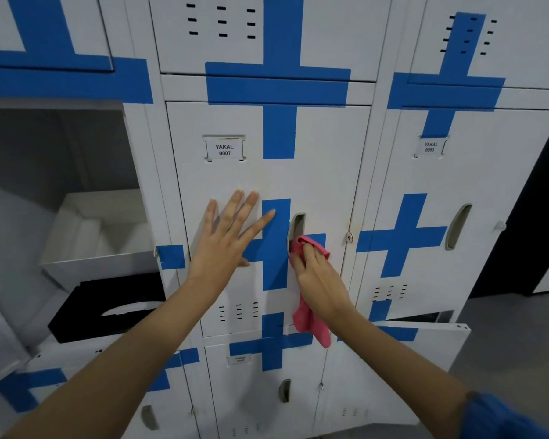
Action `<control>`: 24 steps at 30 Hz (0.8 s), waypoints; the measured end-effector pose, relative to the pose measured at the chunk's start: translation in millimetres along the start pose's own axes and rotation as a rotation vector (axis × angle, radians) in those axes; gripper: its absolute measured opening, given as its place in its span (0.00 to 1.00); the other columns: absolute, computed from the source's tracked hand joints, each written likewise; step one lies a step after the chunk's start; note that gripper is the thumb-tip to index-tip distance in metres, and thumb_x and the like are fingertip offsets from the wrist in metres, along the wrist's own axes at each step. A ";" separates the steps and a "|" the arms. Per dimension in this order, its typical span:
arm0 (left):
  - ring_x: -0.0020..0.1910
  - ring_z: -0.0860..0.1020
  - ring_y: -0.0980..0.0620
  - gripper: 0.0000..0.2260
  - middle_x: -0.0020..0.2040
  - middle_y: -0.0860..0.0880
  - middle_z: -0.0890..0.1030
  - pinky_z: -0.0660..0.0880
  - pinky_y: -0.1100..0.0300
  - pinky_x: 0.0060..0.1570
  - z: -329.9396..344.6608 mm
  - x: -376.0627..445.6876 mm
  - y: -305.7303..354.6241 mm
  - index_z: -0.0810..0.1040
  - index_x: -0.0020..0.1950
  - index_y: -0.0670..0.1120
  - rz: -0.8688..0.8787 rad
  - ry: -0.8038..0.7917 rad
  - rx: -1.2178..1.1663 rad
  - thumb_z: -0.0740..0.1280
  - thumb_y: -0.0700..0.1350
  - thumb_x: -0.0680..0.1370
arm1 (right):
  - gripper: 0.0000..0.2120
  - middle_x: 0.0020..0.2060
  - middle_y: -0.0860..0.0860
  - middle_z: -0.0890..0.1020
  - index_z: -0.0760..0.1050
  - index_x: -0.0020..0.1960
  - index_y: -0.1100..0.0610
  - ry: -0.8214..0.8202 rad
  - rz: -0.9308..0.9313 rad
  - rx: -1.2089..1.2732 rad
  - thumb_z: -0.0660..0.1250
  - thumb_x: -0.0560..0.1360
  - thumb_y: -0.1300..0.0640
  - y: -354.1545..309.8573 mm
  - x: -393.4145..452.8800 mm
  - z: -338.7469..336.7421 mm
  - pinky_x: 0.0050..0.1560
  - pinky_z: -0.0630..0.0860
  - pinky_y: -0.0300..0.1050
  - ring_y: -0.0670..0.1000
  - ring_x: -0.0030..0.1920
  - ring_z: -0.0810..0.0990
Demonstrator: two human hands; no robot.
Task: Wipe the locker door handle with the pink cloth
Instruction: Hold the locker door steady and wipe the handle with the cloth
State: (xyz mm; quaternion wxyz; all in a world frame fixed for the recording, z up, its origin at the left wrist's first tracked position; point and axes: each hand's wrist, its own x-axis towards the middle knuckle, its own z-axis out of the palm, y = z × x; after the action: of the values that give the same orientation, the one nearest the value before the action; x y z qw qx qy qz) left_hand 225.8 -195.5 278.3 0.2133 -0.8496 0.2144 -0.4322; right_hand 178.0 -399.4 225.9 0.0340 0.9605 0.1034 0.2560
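Observation:
The white locker door point(232, 175) labelled YAKAL 0007 stands shut in front of me, crossed by blue tape. Its recessed grey handle point(297, 224) sits at the door's right side. My right hand point(317, 277) grips the pink cloth point(311, 324) and presses a bunched part of it against the handle's lower end; the rest of the cloth hangs below my wrist. My left hand point(227, 236) lies flat on the door with fingers spread, just left of the handle.
To the left an open locker compartment point(61, 147) holds a white box point(99, 229) and a black box point(108, 308). The locker on the right has its own handle point(458, 226). A lower-right door point(431, 343) hangs ajar. Grey floor shows at the far right.

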 end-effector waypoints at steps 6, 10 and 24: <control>0.78 0.46 0.41 0.56 0.80 0.43 0.43 0.55 0.37 0.74 1.6 -0.4 -0.3 0.43 0.80 0.54 -0.002 0.014 0.004 0.73 0.67 0.62 | 0.20 0.61 0.56 0.69 0.65 0.68 0.60 0.034 0.004 0.255 0.63 0.77 0.62 10.3 -6.0 -0.4 0.50 0.78 0.43 0.53 0.52 0.73; 0.78 0.45 0.41 0.56 0.80 0.43 0.40 0.53 0.37 0.74 2.3 0.1 -1.3 0.42 0.80 0.54 0.001 0.012 0.001 0.73 0.67 0.63 | 0.21 0.59 0.48 0.66 0.66 0.68 0.56 0.191 0.087 0.633 0.64 0.76 0.63 24.5 -21.6 -9.0 0.45 0.75 0.28 0.44 0.48 0.72; 0.78 0.43 0.40 0.56 0.79 0.43 0.40 0.51 0.37 0.75 -0.6 -0.2 -0.1 0.40 0.79 0.54 -0.001 -0.024 -0.005 0.72 0.67 0.64 | 0.22 0.53 0.34 0.66 0.68 0.66 0.62 0.256 0.244 0.935 0.69 0.75 0.56 29.4 0.7 -2.6 0.52 0.66 0.21 0.26 0.53 0.67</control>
State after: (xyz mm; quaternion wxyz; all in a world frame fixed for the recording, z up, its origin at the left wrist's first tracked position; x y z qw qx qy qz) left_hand 225.2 -195.4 278.6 0.2132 -0.8554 0.2124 -0.4216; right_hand 182.7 -428.0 231.9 -0.4432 0.8391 0.0973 0.3000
